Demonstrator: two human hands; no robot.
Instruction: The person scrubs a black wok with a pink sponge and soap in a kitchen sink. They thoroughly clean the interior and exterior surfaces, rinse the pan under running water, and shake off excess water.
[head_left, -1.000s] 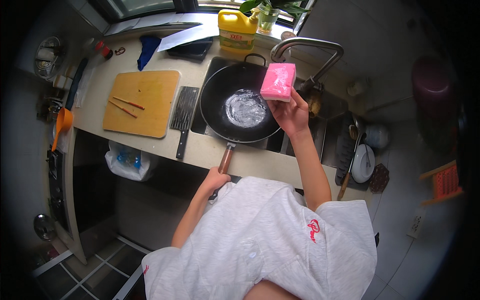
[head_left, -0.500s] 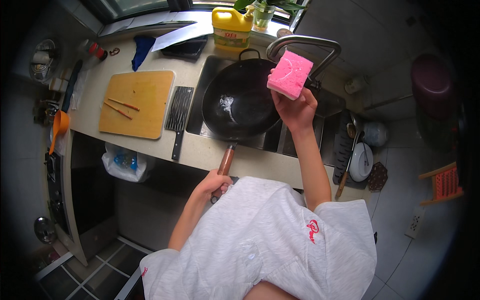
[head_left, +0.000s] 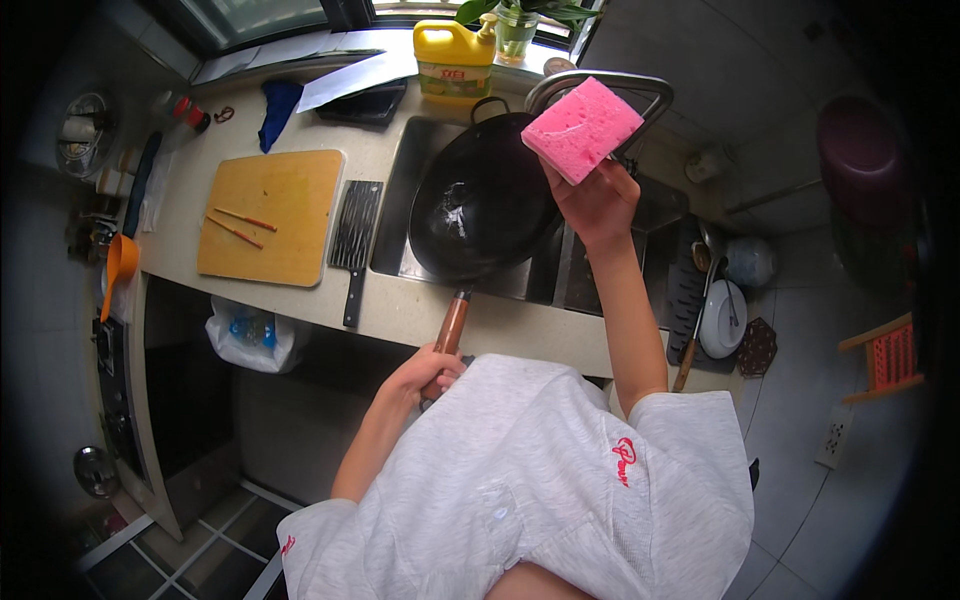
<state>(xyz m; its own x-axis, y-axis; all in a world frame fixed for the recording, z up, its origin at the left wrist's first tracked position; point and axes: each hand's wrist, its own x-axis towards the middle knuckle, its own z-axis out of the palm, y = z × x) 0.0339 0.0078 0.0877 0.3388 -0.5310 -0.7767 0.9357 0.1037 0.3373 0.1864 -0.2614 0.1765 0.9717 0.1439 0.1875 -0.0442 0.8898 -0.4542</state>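
Observation:
A black wok (head_left: 475,195) rests over the sink basin (head_left: 398,200), with a shiny wet patch on its inside. My left hand (head_left: 428,372) is closed round its brown wooden handle (head_left: 452,325), which reaches out over the counter's front edge. Raised above the wok's right side, my right hand (head_left: 598,205) grips a pink sponge (head_left: 582,130) from below. The sponge's broad face shows small holes, and it hides part of the faucet (head_left: 655,90). Some fingertips of the right hand are hidden behind the sponge.
Left of the sink lie a black-handled cleaver (head_left: 355,235) and a yellow cutting board (head_left: 275,180) with chopsticks (head_left: 245,218). A yellow jug (head_left: 455,75) stands behind the wok. On the right are a dark drain mat (head_left: 690,265) and a white plate (head_left: 722,322).
The sponge has turned in my right hand so that its broad face shows more. The wok has tilted slightly, while my left hand has kept its grip on the handle.

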